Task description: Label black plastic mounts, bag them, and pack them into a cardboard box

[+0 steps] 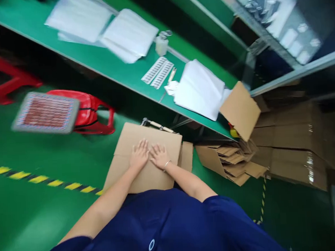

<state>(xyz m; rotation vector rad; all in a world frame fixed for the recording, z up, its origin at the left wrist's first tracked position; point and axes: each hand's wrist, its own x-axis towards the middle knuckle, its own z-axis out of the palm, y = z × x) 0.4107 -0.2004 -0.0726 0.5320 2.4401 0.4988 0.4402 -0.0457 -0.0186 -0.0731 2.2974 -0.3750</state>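
Observation:
A closed cardboard box (pixel 125 169) stands on the green floor in front of me. My left hand (pixel 139 155) and my right hand (pixel 159 156) lie flat side by side on its top flaps, fingers stretched out and spread, pressing on the middle seam. A bracelet circles my right wrist. One side flap (pixel 186 156) sticks out at the box's right. Neither hand holds anything.
A long green workbench (pixel 102 61) runs across the view with stacks of white sheets (pixel 129 35), a small bottle (pixel 161 45) and label strips (pixel 157 71). A red stool with a cushion (pixel 47 113) stands to the left. Flattened and stacked cartons (pixel 292 145) fill the right. Yellow-black floor tape (pixel 41 179) crosses the floor.

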